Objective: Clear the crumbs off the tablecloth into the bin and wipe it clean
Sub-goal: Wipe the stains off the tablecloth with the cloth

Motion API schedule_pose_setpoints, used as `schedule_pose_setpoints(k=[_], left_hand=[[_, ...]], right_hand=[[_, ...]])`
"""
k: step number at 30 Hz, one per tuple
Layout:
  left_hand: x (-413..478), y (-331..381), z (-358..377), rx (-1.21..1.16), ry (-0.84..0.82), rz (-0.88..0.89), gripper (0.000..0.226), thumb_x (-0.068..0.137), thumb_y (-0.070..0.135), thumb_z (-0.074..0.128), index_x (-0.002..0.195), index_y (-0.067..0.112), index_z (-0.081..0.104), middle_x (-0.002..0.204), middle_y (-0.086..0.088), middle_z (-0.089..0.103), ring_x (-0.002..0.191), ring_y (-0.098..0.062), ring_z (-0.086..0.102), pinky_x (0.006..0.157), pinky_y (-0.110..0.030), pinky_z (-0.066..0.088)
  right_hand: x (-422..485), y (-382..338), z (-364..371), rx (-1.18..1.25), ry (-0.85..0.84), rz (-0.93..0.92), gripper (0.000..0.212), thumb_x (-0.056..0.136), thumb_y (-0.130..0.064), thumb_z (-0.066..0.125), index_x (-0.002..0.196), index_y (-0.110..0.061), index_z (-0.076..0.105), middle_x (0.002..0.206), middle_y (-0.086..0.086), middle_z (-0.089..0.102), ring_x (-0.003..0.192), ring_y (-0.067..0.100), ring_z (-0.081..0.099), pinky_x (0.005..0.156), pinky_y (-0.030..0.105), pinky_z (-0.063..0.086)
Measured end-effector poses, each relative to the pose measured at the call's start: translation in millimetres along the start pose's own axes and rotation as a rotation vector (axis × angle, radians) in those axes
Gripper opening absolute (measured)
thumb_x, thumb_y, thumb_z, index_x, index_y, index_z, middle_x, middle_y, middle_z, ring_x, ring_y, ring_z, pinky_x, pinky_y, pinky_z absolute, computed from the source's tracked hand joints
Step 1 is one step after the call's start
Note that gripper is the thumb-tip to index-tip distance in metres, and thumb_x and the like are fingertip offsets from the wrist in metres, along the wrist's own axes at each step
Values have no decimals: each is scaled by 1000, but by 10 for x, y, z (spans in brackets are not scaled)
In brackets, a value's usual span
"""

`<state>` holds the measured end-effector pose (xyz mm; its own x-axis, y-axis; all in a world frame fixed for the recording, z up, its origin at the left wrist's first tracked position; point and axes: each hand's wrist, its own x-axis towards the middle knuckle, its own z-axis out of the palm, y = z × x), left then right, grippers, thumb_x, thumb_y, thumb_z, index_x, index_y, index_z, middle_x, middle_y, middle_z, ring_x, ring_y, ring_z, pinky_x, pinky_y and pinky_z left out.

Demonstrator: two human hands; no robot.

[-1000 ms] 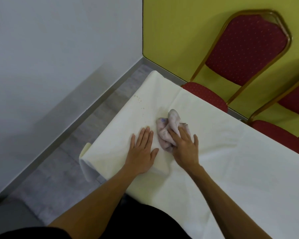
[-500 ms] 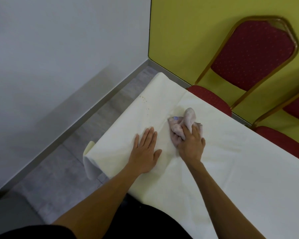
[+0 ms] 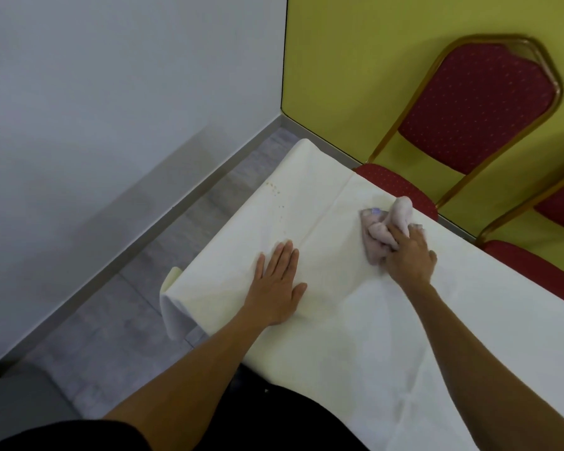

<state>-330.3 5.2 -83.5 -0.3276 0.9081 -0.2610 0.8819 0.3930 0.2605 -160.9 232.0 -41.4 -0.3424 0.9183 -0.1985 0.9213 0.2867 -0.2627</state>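
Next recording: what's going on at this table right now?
A person looks to be wiping a white tablecloth. The right hand grips a crumpled pink cloth and presses it onto the tablecloth near the far edge, by a red chair. The left hand lies flat on the tablecloth, fingers straight, apart from the pink cloth. A few small brownish specks sit near the table's left end, away from both hands. No bin is in view.
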Motion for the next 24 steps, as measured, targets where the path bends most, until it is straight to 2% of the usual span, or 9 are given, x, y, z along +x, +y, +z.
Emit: schedule_pose_setpoints(k=[2,4,9,12,14,17,21,24], left_hand=[[0,-1,6,-6,6,-3,71,103,51,19,155,15,-13,161,-1,-26,148,-17,-26,122,-46,-12],[1,-5,23,-11,12,-6,71,102,52,19,155,16,-12,162,-1,-25,149,-17,-25,121,-45,-12],[14,-10,52,-29,34,4,70,102,54,17,155,19,-12,160,2,-23,150,-16,-21,121,-45,-12],[-2,-4,51,-52,40,18,70,102,51,22,156,21,-10,161,3,-18,151,-16,-16,122,-45,-10],[-24,-14,42,-33,34,11,72,102,51,24,156,18,-10,160,2,-21,151,-17,-17,121,-45,-11],[-36,-17,27,-11,21,2,72,102,51,22,155,15,-11,160,-1,-24,149,-17,-23,120,-44,-14],[-34,-13,6,-28,-7,8,71,103,51,17,154,15,-15,160,-1,-28,148,-16,-27,121,-45,-13],[-49,-11,11,-28,-2,12,71,103,51,17,154,15,-16,161,-2,-28,148,-16,-27,121,-45,-13]], right_hand=[[-12,-224,43,27,13,78,56,90,-29,56,144,-31,42,147,11,42,142,31,29,101,56,42],[-163,-463,134,47,9,96,56,90,-33,54,145,-29,40,149,12,39,144,31,26,103,54,41],[-936,-877,510,101,-19,-247,66,93,-26,59,153,-30,32,160,3,27,153,24,7,115,49,28],[-1152,-785,576,124,-87,-352,67,94,-19,57,154,-33,30,163,1,24,154,21,4,116,54,27],[-1084,-555,483,77,-136,-381,71,94,-18,55,153,-43,25,165,-3,18,154,17,2,119,55,20],[-838,-108,258,2,-148,-299,73,89,-17,56,149,-50,30,165,-6,19,153,14,7,118,54,14],[-583,385,9,67,-40,-49,66,90,-10,49,147,-41,40,160,3,30,151,23,17,113,59,26],[-611,270,35,100,35,23,60,92,-13,50,148,-32,42,156,9,34,151,29,16,107,60,35]])
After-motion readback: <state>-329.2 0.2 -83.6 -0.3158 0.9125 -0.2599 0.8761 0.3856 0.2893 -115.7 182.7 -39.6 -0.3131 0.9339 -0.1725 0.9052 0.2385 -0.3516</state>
